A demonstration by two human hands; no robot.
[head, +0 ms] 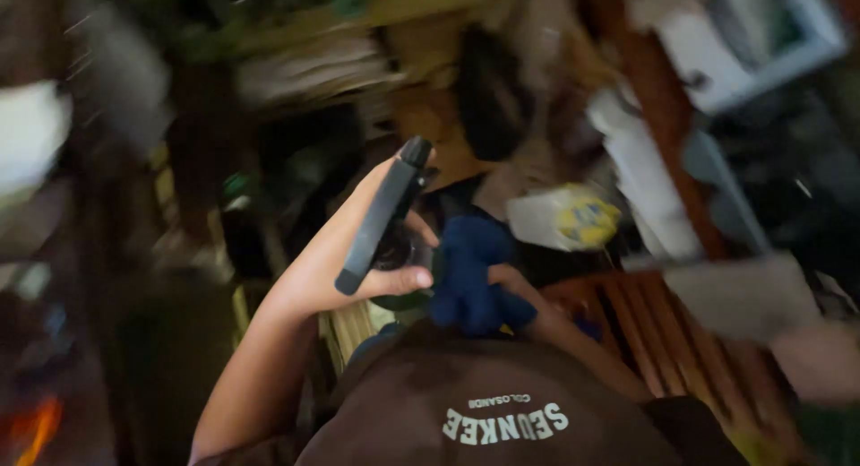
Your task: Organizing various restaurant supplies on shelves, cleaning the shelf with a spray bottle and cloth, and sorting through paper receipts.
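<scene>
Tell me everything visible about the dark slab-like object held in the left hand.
The dark object is long, flat and narrow, matt dark grey to black, with a rounded cap-like upper end. It tilts diagonally, upper end to the right. The left hand grips it, thumb across its lower part, fingers behind. Behind it sits a round dark glassy item, beside a blue cloth. Motion blur hides finer detail.

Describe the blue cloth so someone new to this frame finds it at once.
Start at the brown shirt filling the bottom centre, then go straight up to the two hands meeting above it. The blue cloth is the bunched dark-blue wad gripped by the right hand, beside the dark flat device in the left hand. It is the only soft, deep-blue thing there; the device is rigid and black.
</scene>
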